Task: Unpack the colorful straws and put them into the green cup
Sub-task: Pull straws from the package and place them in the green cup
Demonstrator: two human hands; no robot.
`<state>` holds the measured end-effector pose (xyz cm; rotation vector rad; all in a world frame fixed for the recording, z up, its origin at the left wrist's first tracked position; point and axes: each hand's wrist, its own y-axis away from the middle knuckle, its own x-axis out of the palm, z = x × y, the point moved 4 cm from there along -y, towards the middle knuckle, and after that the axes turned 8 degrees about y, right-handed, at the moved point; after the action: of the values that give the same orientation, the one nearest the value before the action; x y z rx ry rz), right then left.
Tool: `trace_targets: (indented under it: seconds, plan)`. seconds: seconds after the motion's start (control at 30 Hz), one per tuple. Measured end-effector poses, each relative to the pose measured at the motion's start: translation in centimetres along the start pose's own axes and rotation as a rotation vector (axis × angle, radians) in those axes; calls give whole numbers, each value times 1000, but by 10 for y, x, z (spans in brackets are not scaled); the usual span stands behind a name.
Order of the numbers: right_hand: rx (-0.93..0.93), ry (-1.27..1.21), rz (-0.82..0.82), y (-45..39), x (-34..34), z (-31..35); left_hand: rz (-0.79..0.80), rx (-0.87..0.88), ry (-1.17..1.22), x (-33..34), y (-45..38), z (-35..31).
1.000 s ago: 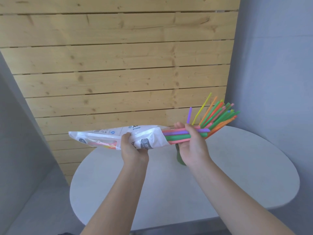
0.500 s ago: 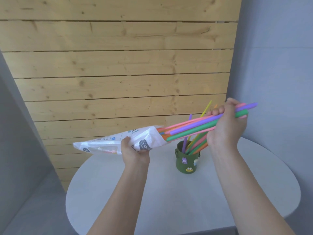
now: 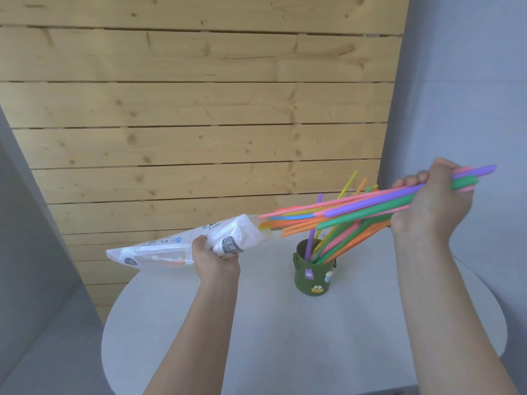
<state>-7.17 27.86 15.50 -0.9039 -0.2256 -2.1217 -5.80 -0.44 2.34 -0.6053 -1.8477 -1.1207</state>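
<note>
While our left hand (image 3: pixel 215 259) grips the bag (image 3: pixel 182 246) left of the green cup (image 3: pixel 313 273), our right hand (image 3: pixel 430 201) clutches pulled straws (image 3: pixel 370 205) above it; more straws stand inside.

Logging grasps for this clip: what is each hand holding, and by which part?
Left hand grips the white bag near its open end; right hand grips a bundle of straws near their far ends.

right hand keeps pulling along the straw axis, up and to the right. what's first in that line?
Nothing close: past the right hand and its straw bundle only the grey wall shows. Depth to it is unclear.
</note>
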Motion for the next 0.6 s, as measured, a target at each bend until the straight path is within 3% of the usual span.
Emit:
trace_targets:
  seconds: [0.27,0.6]
  plan:
    - [-187,210,-1,-5,2,12,-54,2,-45,-6,-8,-3]
    - [-458,696,77,3,34,5,-62,-23,-48,-8,-8,3]
